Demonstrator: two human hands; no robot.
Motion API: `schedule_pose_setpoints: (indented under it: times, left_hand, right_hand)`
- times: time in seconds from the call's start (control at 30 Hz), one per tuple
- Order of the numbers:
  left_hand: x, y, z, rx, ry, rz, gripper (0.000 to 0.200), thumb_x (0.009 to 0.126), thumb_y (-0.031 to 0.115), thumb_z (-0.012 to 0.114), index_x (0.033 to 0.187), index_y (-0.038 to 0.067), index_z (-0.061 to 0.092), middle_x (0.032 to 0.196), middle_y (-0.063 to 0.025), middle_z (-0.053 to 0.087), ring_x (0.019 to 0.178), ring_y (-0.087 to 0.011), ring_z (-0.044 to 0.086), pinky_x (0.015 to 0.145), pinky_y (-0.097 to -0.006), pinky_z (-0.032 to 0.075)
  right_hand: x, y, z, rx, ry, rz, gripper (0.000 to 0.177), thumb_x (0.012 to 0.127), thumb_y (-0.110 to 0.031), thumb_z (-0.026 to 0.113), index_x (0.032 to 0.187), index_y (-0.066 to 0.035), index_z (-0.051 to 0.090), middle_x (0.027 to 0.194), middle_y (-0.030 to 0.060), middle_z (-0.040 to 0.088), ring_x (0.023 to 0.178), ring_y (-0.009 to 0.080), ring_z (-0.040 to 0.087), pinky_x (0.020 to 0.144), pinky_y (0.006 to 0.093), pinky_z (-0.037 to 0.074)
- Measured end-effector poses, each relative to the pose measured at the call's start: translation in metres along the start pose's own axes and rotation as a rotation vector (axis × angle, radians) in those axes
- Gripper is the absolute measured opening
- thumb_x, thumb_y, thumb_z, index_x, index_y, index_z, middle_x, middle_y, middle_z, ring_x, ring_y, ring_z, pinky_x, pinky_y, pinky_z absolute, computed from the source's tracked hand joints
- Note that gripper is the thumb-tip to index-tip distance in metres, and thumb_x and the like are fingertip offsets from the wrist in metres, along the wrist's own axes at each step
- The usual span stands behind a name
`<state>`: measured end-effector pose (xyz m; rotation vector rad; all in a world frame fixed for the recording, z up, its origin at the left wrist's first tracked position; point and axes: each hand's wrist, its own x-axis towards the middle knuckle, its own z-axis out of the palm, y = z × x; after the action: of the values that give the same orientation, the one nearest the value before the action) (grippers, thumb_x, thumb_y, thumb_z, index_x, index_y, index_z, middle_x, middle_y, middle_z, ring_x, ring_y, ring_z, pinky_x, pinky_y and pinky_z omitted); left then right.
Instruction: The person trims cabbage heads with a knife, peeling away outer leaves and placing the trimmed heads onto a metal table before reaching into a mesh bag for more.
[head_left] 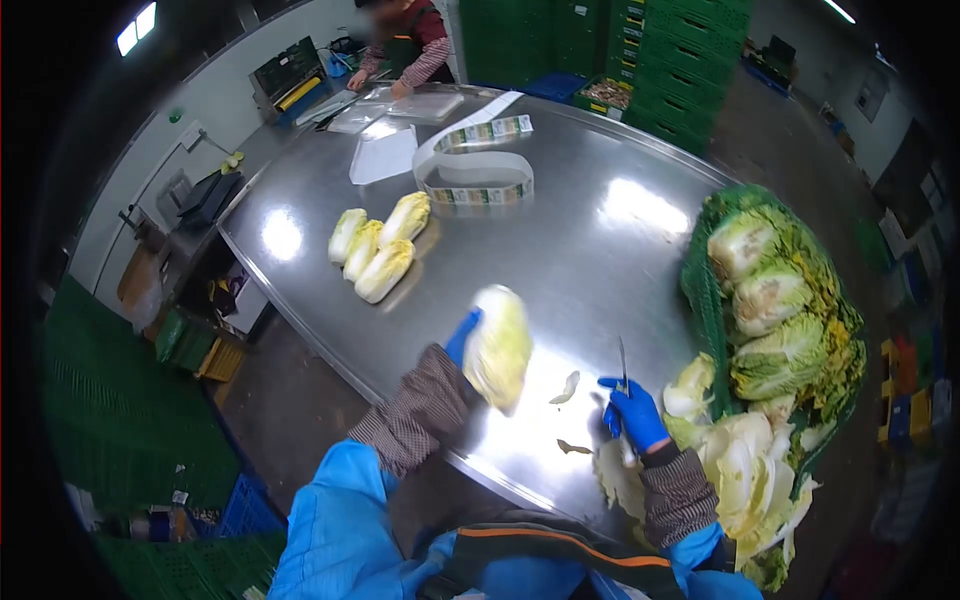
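My left hand [461, 338], in a blue glove, grips a pale napa cabbage [500, 345] from its left side, tilted above the metal table. A knife [622, 362] is in my right hand [637, 416], also blue-gloved, with its blade pointing up and away from me. Two small leaf scraps [567, 387] lie on the table between my hands. Several trimmed napa cabbages [385, 270] rest together at the left. On the right, untrimmed cabbages [780, 350] sit in a green mesh bag [703, 270], with loose outer leaves [745, 470] piled nearer me.
A strip of printed labels [480, 195] curls across the far part of the steel table [570, 240], beside a white sheet [384, 157]. Another person [425, 50] handles clear plastic bags [430, 106] at the far edge. Stacked green crates [685, 70] stand behind.
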<state>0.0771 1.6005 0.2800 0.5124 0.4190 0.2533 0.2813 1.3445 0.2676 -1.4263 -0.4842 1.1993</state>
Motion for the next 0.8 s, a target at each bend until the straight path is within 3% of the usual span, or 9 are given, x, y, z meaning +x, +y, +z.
schedule_pose_setpoints:
  times: [0.13, 0.27, 0.33, 0.37, 0.43, 0.5, 0.53, 0.6, 0.8]
  left_hand:
    - [0.038, 0.12, -0.143, 0.003, 0.251, 0.468, 0.068, 0.089, 0.057, 0.048, 0.135, 0.008, 0.04, 0.126, -0.0161, 0.052, 0.113, -0.0346, 0.053, 0.098, -0.0485, 0.042]
    - [0.018, 0.213, -0.169, -0.031, 0.204, 0.493, 0.074, 0.09, 0.059, 0.044, 0.14, 0.005, 0.032, 0.137, -0.0142, 0.044, 0.124, -0.0301, 0.045, 0.107, -0.0431, 0.035]
    - [0.044, 0.261, -0.263, 0.092, -0.008, 0.576, 0.067, 0.094, 0.052, 0.042, 0.14, 0.005, 0.031, 0.138, -0.0131, 0.043, 0.126, -0.0272, 0.043, 0.11, -0.0408, 0.031]
    - [0.042, 0.27, -0.252, -0.015, 0.19, 0.557, 0.062, 0.095, 0.05, 0.038, 0.14, 0.01, 0.031, 0.141, -0.0117, 0.038, 0.129, -0.026, 0.037, 0.111, -0.0443, 0.028]
    - [0.026, 0.249, -0.156, -0.172, 0.616, 0.451, 0.053, 0.096, 0.046, 0.03, 0.141, 0.018, 0.03, 0.147, -0.0091, 0.028, 0.137, -0.0236, 0.026, 0.112, -0.0514, 0.023]
    - [0.029, 0.228, -0.124, -0.072, 0.746, 0.393, 0.051, 0.095, 0.047, 0.032, 0.14, 0.023, 0.032, 0.146, -0.0078, 0.029, 0.136, -0.0228, 0.026, 0.109, -0.0512, 0.026]
    - [0.05, 0.21, -0.131, 0.07, 0.679, 0.375, 0.053, 0.092, 0.049, 0.039, 0.138, 0.023, 0.035, 0.142, -0.0077, 0.034, 0.131, -0.0232, 0.032, 0.105, -0.0475, 0.031]
    - [0.094, 0.151, -0.122, 0.325, 0.53, 0.223, 0.056, 0.087, 0.054, 0.052, 0.134, 0.025, 0.041, 0.134, -0.0075, 0.045, 0.122, -0.024, 0.044, 0.098, -0.04, 0.041]
    - [0.118, -0.124, 0.107, 0.843, 0.058, -0.379, 0.067, 0.082, 0.036, 0.064, 0.14, 0.018, 0.037, 0.102, -0.004, 0.063, 0.087, -0.0163, 0.059, 0.076, -0.0336, 0.047]
  right_hand:
    - [-0.012, -0.014, 0.024, -0.029, -0.045, -0.009, 0.034, 0.099, -0.02, 0.04, 0.126, -0.004, 0.052, 0.063, 0.002, 0.055, 0.05, 0.0086, 0.051, 0.049, 0.0219, 0.043]
    - [-0.017, -0.013, 0.031, 0.056, -0.076, -0.009, 0.04, 0.099, -0.026, 0.041, 0.132, -0.005, 0.047, 0.062, 0.0013, 0.054, 0.047, 0.0083, 0.049, 0.047, 0.0214, 0.042]
    - [-0.024, -0.003, 0.026, 0.082, -0.024, 0.026, 0.044, 0.098, -0.033, 0.042, 0.133, -0.006, 0.047, 0.063, 0.0019, 0.055, 0.045, 0.0087, 0.048, 0.046, 0.0212, 0.042]
    - [-0.027, 0.003, 0.025, 0.12, 0.0, 0.032, 0.043, 0.098, -0.032, 0.043, 0.134, -0.007, 0.046, 0.063, 0.0003, 0.053, 0.045, 0.0078, 0.047, 0.046, 0.0212, 0.042]
    - [-0.032, 0.014, 0.021, 0.058, 0.149, 0.03, 0.04, 0.098, -0.026, 0.044, 0.135, -0.012, 0.046, 0.068, -0.0006, 0.052, 0.059, 0.0047, 0.05, 0.053, 0.0181, 0.043]
    - [-0.052, 0.005, 0.023, -0.624, 0.381, -0.045, 0.047, 0.095, -0.028, 0.051, 0.139, -0.018, 0.041, 0.081, 0.0082, 0.061, 0.069, 0.0178, 0.06, 0.067, 0.0312, 0.05]
    - [-0.056, 0.007, 0.026, -0.755, 0.524, -0.273, 0.058, 0.089, -0.039, 0.057, 0.14, -0.018, 0.04, 0.08, 0.0116, 0.061, 0.066, 0.0253, 0.061, 0.066, 0.0359, 0.051]
    - [-0.074, 0.021, 0.021, -1.006, 0.485, -0.193, 0.076, 0.085, -0.046, 0.059, 0.146, -0.017, 0.024, 0.091, 0.0133, 0.062, 0.075, 0.028, 0.063, 0.07, 0.0378, 0.051]
    - [-0.135, 0.068, -0.004, -1.118, 0.47, 0.036, 0.099, 0.077, -0.047, 0.068, 0.148, -0.008, 0.01, 0.101, 0.0211, 0.057, 0.087, 0.0334, 0.061, 0.07, 0.0406, 0.051]
